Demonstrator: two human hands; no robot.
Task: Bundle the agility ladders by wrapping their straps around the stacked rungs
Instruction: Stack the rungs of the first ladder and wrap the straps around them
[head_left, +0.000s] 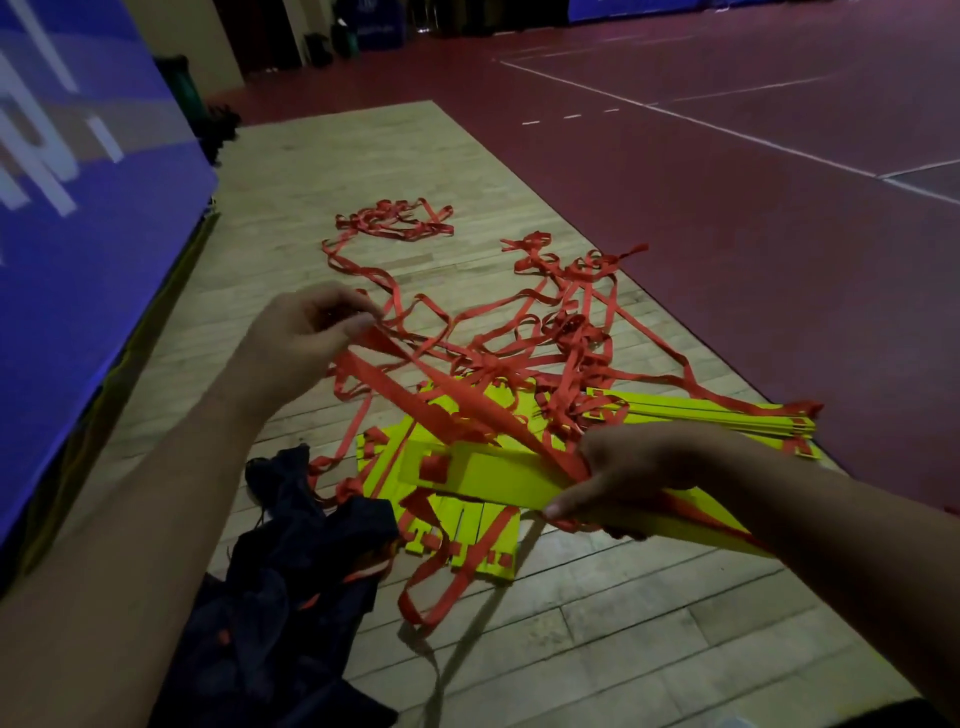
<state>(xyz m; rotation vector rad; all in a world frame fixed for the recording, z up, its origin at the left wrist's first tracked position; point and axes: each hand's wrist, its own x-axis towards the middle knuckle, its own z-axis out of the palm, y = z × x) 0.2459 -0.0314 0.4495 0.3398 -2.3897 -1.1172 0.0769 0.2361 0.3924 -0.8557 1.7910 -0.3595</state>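
Left grip (306, 343) is up high, clenched on the straps (447, 400): fingers and thumb pinch a bunch of the red webbing at the tips, and the bands run taut and fanned from there, down and to the right. Right grip (639, 473) is low, grasping the stack (493, 475) of yellow rungs, thumb laid along the near edge. The lower ends of those taut straps are caught under its fingers, against the top of the stack. The stack is held tilted, its free end pointing left.

Under it, more rungs (467, 535) lie flat on the floor (363, 171), side by side, red webbing threaded through their slots, and a loose loop trails toward the camera. Another pile (701, 410) of yellow rungs lies just behind the right grip, edges layered, webbing draped across it.

Beyond, red webbing sprawls in loops over the wooden boards, with a small tangle (395, 223) further off on the same strip of wood. A dark cloth (301, 545) sits crumpled at lower left, up against the near corner of the flat rungs. Blue banner (78, 208) along the left, red court (727, 208) with white lines off to the right
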